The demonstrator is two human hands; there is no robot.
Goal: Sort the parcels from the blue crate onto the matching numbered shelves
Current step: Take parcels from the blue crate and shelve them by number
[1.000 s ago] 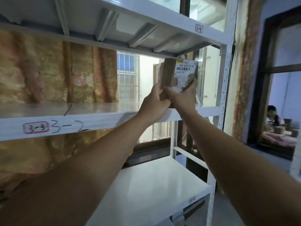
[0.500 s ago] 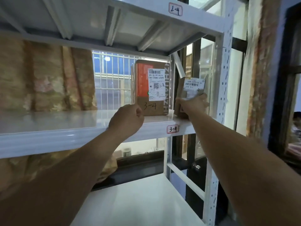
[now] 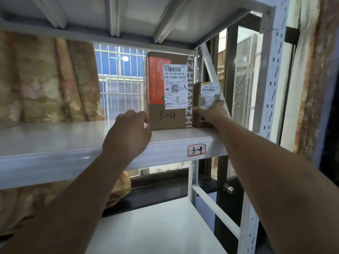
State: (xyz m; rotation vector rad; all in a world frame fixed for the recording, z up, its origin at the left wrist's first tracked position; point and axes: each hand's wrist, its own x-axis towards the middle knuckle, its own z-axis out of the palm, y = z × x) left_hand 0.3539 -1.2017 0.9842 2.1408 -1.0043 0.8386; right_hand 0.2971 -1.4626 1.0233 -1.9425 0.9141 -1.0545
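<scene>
A small brown parcel (image 3: 199,99) with a white barcode label stands on the white shelf (image 3: 172,140) at its right end. My right hand (image 3: 211,111) grips this parcel from the front, fingers over its label. Left of it and touching it stands a taller brown and orange parcel (image 3: 168,92) with "3-4" handwritten on its front. The shelf edge carries a red-framed tag (image 3: 196,150) reading 3-4. My left hand (image 3: 131,131) hovers at the tall parcel's lower left corner with fingers curled, holding nothing. The blue crate is out of view.
A white upright post (image 3: 269,88) with slots stands just right of the small parcel. Another shelf's underside (image 3: 128,19) is close overhead. A lower shelf (image 3: 156,226) lies beneath. Behind are a barred window (image 3: 119,85) and a patterned curtain (image 3: 45,79).
My left hand let go of the small parcel and dropped beside the tall one. My right hand carried the small parcel right and set it on the 3-4 shelf.
</scene>
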